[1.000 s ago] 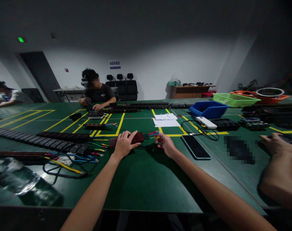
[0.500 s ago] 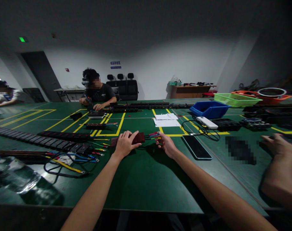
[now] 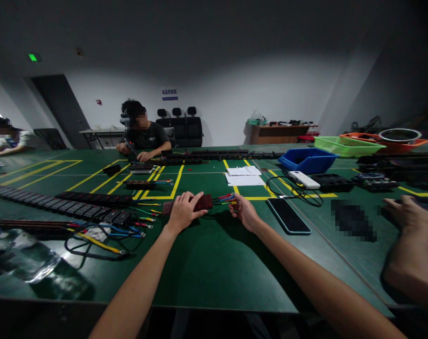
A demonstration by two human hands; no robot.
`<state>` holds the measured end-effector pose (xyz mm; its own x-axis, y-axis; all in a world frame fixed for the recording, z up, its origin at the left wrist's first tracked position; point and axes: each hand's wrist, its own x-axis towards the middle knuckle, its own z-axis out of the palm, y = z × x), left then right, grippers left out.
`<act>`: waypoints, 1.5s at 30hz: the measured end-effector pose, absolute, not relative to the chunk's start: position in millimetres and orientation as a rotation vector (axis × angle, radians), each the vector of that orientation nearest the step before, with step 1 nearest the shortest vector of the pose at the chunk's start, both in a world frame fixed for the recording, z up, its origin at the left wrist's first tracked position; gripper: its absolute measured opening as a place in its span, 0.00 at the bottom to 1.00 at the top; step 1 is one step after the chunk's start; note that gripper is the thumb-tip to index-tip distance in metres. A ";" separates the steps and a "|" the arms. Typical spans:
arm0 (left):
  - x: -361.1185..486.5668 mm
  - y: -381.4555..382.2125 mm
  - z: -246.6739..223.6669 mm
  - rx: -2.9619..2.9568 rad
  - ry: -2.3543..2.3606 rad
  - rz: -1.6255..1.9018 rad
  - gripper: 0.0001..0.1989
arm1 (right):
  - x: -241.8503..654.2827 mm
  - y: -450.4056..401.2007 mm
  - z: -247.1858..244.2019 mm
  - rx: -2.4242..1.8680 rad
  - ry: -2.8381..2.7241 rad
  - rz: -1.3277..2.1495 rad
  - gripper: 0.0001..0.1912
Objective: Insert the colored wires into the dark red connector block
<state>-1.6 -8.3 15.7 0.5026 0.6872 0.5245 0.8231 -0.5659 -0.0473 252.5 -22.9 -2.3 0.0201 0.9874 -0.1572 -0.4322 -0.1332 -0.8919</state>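
Resting over a green table [image 3: 214, 278] near a pale wall [image 3: 221, 94], hands [image 3: 184, 212] grip block [image 3: 204, 202] and wires [image 3: 225, 198].

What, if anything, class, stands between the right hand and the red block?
Only the coloured wires span the gap from the red block to the right hand; nothing else visible stands between. The left hand is on the block.
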 end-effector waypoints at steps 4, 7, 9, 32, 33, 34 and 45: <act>-1.6 -8.7 15.8 -2.462 -1.272 -0.674 0.37 | 252.7 -22.5 -3.4 -0.985 -0.775 1.465 0.16; -1.5 -9.0 16.1 -2.466 -1.272 -0.671 0.37 | 252.6 -23.0 -2.7 -0.976 -0.777 1.470 0.16; -1.3 -9.1 16.4 -2.469 -1.275 -0.669 0.37 | 252.5 -23.2 -2.3 -0.978 -0.774 1.469 0.15; -1.3 -8.9 16.5 -2.474 -1.272 -0.673 0.37 | 253.1 -23.6 -4.4 -0.973 -0.914 1.462 0.21; -1.5 -8.7 16.4 -2.474 -1.270 -0.676 0.37 | 252.9 -24.0 -4.2 -0.974 -0.927 1.457 0.21; -1.8 -8.6 16.2 -2.475 -1.268 -0.677 0.37 | 252.8 -24.2 -4.1 -0.974 -0.939 1.451 0.21; -1.6 -8.1 15.8 -2.470 -1.263 -0.662 0.36 | 251.1 -25.4 -4.1 -0.961 -1.001 1.404 0.23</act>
<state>-1.6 -8.1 15.8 0.5103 0.6850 0.5199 0.8174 -0.5742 -0.0458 251.1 -25.4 -4.1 -0.0625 0.9979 -0.0153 -0.3104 -0.0340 -0.9500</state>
